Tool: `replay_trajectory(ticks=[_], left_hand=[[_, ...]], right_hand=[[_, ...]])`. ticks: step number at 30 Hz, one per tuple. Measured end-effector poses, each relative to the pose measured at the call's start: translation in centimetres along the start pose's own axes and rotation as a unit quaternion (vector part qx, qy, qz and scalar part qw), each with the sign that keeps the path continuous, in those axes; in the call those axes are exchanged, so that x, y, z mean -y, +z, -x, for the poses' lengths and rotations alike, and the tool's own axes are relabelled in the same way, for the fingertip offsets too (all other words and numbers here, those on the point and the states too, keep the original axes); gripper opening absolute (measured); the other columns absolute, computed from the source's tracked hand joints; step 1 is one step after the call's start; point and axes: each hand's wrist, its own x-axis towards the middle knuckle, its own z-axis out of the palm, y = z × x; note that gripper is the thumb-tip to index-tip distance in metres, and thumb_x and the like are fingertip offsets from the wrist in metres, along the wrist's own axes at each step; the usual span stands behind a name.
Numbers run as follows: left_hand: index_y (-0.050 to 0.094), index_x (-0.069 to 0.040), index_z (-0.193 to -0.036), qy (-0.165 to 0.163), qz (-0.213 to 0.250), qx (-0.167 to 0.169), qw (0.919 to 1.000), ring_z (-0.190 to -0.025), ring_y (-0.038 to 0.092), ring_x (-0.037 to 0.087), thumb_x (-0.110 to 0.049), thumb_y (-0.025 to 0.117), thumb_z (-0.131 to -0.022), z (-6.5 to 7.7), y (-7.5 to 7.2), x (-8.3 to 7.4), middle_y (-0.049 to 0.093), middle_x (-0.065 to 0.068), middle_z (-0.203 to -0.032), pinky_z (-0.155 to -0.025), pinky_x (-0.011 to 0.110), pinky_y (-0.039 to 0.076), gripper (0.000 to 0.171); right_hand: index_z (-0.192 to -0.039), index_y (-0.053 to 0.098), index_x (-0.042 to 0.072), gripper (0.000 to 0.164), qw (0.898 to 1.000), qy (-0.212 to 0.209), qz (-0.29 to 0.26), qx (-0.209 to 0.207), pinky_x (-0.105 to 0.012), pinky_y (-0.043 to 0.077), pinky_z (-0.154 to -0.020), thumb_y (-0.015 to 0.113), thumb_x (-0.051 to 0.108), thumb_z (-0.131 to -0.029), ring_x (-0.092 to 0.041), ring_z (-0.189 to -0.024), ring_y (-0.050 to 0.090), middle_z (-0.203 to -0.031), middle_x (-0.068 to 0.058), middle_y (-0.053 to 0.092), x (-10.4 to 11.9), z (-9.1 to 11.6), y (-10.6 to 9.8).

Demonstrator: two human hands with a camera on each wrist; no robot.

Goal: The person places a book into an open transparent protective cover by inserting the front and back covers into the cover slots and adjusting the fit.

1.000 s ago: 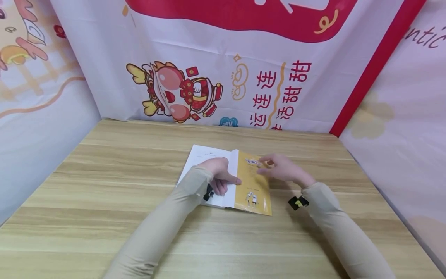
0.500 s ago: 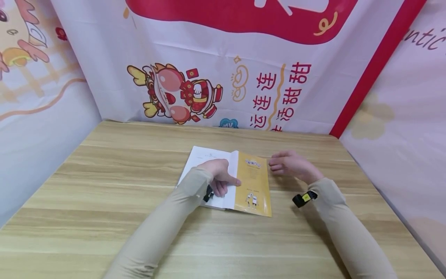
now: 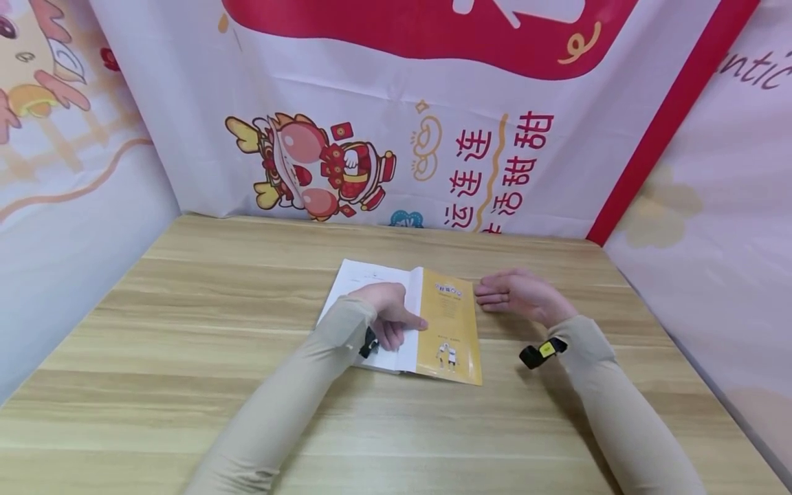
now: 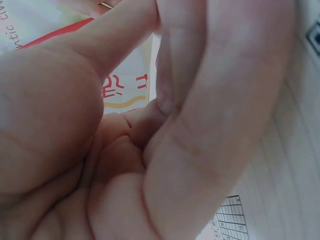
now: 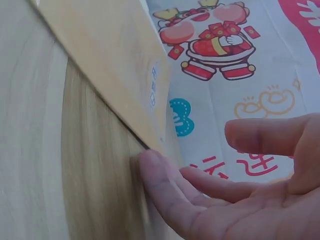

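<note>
An open book [image 3: 355, 271] lies mid-table, with a white page on the left and a yellow panel [image 3: 454, 323] bearing small printed figures on the right. Across the white page rests my left hand [image 3: 386, 309], its thumb stretched onto the panel's left edge and its other fingers bent beneath. The left wrist view is mostly filled by these bent fingers [image 4: 225, 100], with pale lined paper beside them. My right hand [image 3: 520, 295] stands on its side at the panel's upper right edge, fingers fairly straight. In the right wrist view its fingertips [image 5: 152, 162] meet the panel's edge.
The wood-grain table [image 3: 185, 405] extends around the book. A white and red printed curtain [image 3: 371, 82] hangs along the back, with more printed cloth [image 3: 718, 206] at both sides. Dark straps circle both wrists.
My right hand has drawn back from over the yellow panel to its right edge, its fingers now closer together. The left hand and book stay in place.
</note>
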Motion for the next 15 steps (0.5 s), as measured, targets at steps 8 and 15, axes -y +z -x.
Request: replay_trajectory(ticks=[8,15], left_hand=[[0.058,0.001,-0.095,0.000,0.005,0.002,1.0000,-0.050,0.062,0.018,-0.037,0.075,-0.080,0.0,0.2,0.2,0.064,0.012,-0.067,-0.057,0.033,0.055,0.044],[0.062,0.003,-0.089,0.008,-0.008,0.002,0.9999,-0.049,0.062,0.018,-0.037,0.074,-0.082,-0.1,0.1,0.2,0.064,0.012,-0.066,-0.056,0.034,0.055,0.042]], right_hand=[[-0.138,0.033,-0.011,0.044,0.999,0.010,-0.045,-0.018,-0.041,0.041,-0.097,0.046,0.004,-0.099,-0.035,-0.121,0.049,-0.135,-0.027,0.044,-0.9,-0.6,0.1],[-0.131,0.041,-0.014,0.040,0.999,-0.008,-0.024,-0.025,-0.042,0.043,-0.095,0.052,0.001,-0.095,-0.029,-0.098,0.063,-0.111,-0.021,0.062,-1.3,-0.6,0.2]])
